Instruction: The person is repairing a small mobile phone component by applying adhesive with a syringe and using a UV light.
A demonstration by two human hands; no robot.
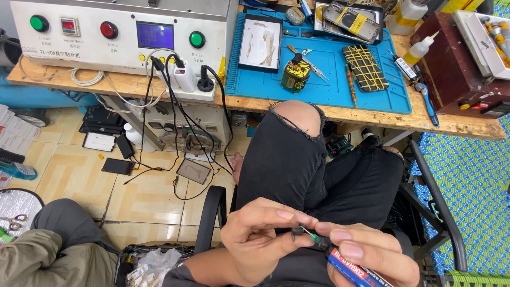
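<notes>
Blue-labelled screwdriver [348, 264] between both hands [313, 247]

I see a worn wooden bench [372, 118] carrying a white control machine [122, 32] at far left, a power strip [186, 87] near it, and a blue work mat [329, 79] right.

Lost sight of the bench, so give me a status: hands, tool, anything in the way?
Left hand pinching tool tip. Right hand gripping blue-handled precision screwdriver over lap. Nothing between the hands.
</notes>
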